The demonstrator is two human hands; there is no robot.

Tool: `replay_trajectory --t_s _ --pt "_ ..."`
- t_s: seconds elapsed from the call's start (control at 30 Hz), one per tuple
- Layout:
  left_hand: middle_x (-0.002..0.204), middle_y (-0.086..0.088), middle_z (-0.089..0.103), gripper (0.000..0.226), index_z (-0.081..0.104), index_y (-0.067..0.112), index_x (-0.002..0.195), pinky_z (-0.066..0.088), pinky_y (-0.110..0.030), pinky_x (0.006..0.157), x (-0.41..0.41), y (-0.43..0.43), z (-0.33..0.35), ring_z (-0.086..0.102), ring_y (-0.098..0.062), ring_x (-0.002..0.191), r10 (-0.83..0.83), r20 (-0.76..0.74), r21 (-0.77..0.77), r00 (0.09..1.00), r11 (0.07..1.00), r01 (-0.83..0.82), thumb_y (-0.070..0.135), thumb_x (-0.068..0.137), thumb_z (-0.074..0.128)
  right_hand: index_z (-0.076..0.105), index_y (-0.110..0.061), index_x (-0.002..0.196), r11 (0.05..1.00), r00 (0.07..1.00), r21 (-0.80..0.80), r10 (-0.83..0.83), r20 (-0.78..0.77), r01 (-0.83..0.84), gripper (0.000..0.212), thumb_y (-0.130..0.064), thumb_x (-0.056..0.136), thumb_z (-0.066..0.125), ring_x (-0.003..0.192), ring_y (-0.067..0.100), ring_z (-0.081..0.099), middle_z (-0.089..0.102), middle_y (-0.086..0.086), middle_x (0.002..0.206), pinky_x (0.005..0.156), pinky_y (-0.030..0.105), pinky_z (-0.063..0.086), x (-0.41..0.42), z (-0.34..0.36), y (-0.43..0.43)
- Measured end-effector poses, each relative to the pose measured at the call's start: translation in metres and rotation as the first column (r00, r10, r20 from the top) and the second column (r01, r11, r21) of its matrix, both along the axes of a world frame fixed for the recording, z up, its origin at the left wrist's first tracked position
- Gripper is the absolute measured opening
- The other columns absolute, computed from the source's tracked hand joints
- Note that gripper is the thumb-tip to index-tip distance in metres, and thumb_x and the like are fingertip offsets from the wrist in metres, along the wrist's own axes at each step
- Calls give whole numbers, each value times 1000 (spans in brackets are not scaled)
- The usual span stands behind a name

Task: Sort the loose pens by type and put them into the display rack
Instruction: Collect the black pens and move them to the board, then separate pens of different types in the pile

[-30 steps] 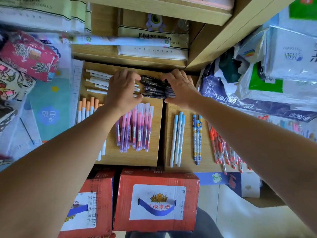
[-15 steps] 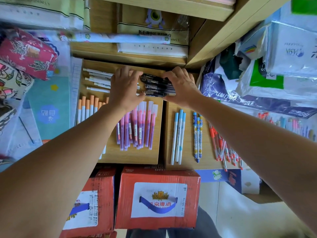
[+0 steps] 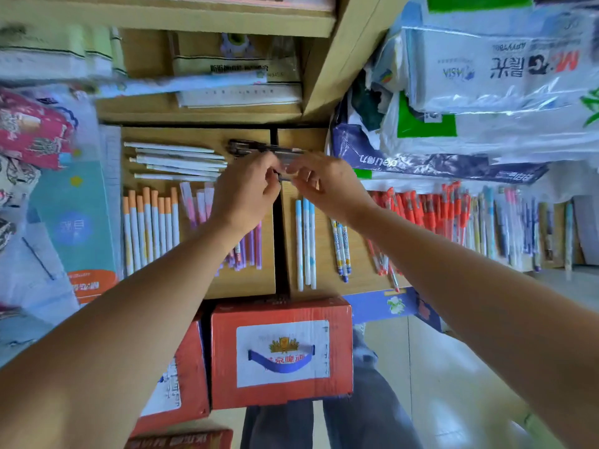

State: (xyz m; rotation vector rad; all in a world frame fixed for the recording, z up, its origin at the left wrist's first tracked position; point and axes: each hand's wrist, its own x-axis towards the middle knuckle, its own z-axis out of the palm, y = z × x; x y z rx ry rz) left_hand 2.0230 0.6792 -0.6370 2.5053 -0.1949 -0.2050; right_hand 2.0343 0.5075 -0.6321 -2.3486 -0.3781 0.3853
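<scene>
Black pen (image 3: 284, 176), a thin dark barrel blurred in this view, seems pinched between the curled fingertips of the left hand (image 3: 246, 189) and the right hand (image 3: 327, 186), which meet above the seam of the wooden display rack (image 3: 246, 285). It should handle as light, stiff and smooth, so apt to roll or slip. A hold at mid-barrel, or one at each end, would keep it level. At twelve o'clock from the hands lies the bundle of black pens (image 3: 259, 147), at ten o'clock the white pens (image 3: 175, 160), at eight o'clock the orange-capped pens (image 3: 149, 222), and at three o'clock the red pens (image 3: 421, 209).
</scene>
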Motion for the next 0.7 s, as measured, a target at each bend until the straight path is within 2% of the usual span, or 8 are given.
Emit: replay_trajectory --t_s 0.13,0.2,0.3,0.4,0.5,0.6,0.7 --pt "59 15 40 15 66 18 99 32 -27 59 -24 -38 16 50 -16 62 -83 -91 -47 992 996 79 14 89 54 69 -17 94 995 994 -19 -103 -45 102 15 -20 84 59 59 14 55 56 -11 72 62 35 51 -38 7 -42" --pt "58 14 41 16 65 19 100 31 -27 59 -35 -63 18 51 -16 60 -119 -129 -59 985 992 112 16 89 54 70 -15 92 989 987 -29 -147 -59 146 12 -17 85 61 59 12 53 57 -11 71 60 34 51 -55 8 -66" --pt "67 7 53 19 63 17 105 45 -33 62 -50 -104 20 58 -21 66 -178 -173 -78 969 983 166 16 89 53 69 -13 89 970 970 -82 -234 -66 229 8 -15 85 62 61 17 57 62 -7 71 61 41 52 -78 7 -107" --pt "75 9 48 23 61 17 109 45 -34 67 -66 -148 16 57 -20 75 -223 -240 -101 945 974 205 14 88 54 70 -15 95 943 942 -145 -317 -106 301 12 -14 86 62 67 21 62 66 -3 74 63 41 53 -97 2 -155" --pt "91 0 55 24 62 16 109 48 -39 76 -82 -189 7 59 -24 91 -213 -292 -83 932 977 197 12 86 56 69 -13 100 906 908 -192 -402 -116 377 15 -13 87 61 70 24 63 67 3 77 66 42 53 -114 -6 -205" --pt "108 -7 53 27 60 15 113 47 -40 81 -100 -226 -2 54 -24 101 -123 -309 7 943 991 131 13 87 59 67 -14 103 888 886 -230 -437 -154 398 15 -15 89 60 70 22 62 66 1 78 65 38 53 -127 -14 -254" --pt "113 -11 51 30 56 11 113 47 -39 82 -111 -245 -11 50 -26 106 38 -269 96 962 995 -12 13 84 63 65 -15 107 918 909 -232 -368 -197 322 17 -20 92 58 71 21 64 68 2 82 62 34 52 -133 -17 -278"
